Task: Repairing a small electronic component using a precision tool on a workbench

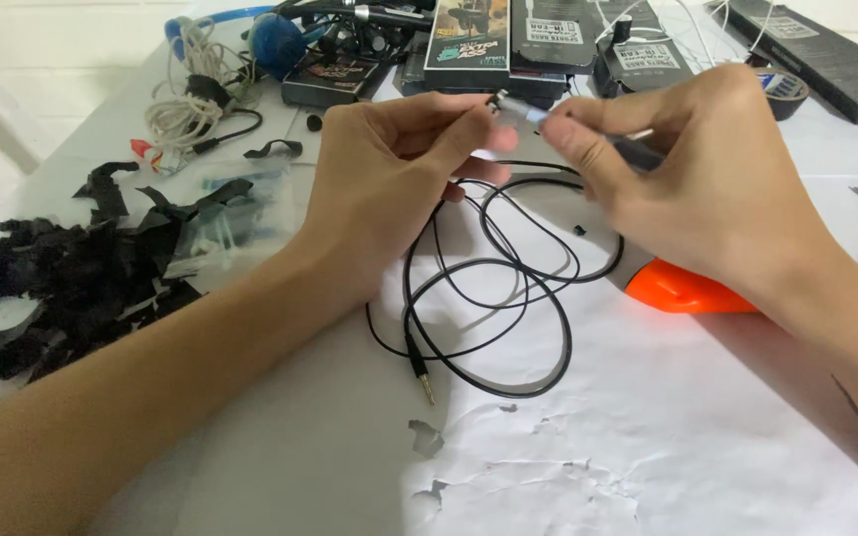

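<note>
My left hand (389, 174) pinches a small silver earbud end (504, 102) of a thin black cable (494, 298). My right hand (692, 174) meets it from the right, holding a thin dark tool (638, 149) whose pale tip touches the earbud. The cable hangs down from my hands and lies in loose loops on the white table (647, 437). Its gold audio plug (423, 381) rests below the loops. What my right hand's fingers cover is hidden.
A heap of black tape scraps (62, 278) lies at the left. An orange-handled tool (692, 290) lies under my right wrist. Dark product boxes (518, 40), a blue headset (275, 40), coiled white cord (186, 99) and a tape roll (785, 89) crowd the far edge.
</note>
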